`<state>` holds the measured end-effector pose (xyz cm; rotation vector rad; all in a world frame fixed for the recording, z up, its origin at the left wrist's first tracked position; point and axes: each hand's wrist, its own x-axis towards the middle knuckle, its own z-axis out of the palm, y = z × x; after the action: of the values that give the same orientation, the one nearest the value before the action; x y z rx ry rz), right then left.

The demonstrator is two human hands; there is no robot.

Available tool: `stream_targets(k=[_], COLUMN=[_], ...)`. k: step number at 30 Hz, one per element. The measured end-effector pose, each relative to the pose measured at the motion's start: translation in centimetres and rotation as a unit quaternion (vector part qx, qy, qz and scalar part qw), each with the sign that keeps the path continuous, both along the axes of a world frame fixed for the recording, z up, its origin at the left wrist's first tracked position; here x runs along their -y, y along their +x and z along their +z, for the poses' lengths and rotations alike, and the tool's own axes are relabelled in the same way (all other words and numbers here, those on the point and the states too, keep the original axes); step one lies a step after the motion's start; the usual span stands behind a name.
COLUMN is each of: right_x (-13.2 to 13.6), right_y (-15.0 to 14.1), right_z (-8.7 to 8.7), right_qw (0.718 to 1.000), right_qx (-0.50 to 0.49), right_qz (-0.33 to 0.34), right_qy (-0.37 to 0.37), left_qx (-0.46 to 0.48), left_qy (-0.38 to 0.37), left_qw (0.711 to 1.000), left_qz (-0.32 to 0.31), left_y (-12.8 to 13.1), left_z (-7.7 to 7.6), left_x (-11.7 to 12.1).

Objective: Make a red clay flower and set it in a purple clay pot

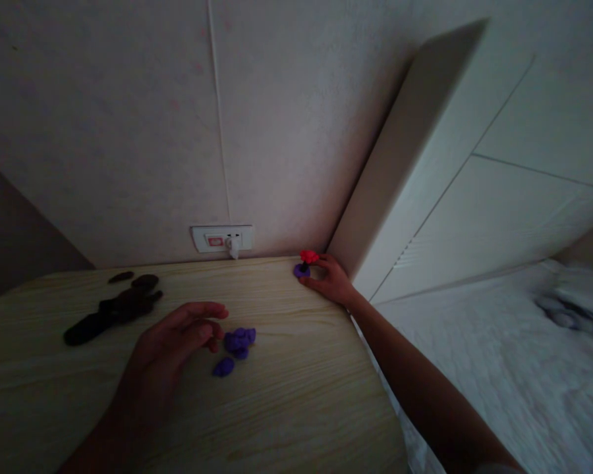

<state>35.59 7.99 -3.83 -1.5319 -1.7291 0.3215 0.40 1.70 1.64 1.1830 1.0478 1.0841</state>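
At the far right corner of the tabletop, my right hand has its thumb and fingers closed around a small clay flower. It has a red head, a short dark stem and a round purple base, and it stands upright near the wall. My left hand is over the table with loosely bent fingers apart and nothing held. Just right of its fingertips lies a lump of purple clay, with a smaller purple piece in front. Whether the fingertips touch the lump I cannot tell.
Several dark brown or black clay pieces lie at the left of the wooden table. Behind it, the wall has a socket with a white plug. A white headboard-like panel and a bed are at the right.
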Motion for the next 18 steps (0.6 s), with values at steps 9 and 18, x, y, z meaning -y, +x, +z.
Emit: stream_targets(k=[9, 18], right_x=[0.00, -0.13], right_y=[-0.03, -0.02], right_z=[0.07, -0.19], right_qw=[1.000, 1.000], right_qx=[-0.011, -0.026], right_qz=[0.008, -0.004], right_qy=[0.000, -0.007], left_qx=[-0.001, -0.006], left_qy=[0.007, 0.000], left_qw=[1.000, 1.000], left_qz=[-0.003, -0.007], left_y=[-0.16, -0.11], left_z=[-0.41, -0.52], left_x=[-0.01, -0.22])
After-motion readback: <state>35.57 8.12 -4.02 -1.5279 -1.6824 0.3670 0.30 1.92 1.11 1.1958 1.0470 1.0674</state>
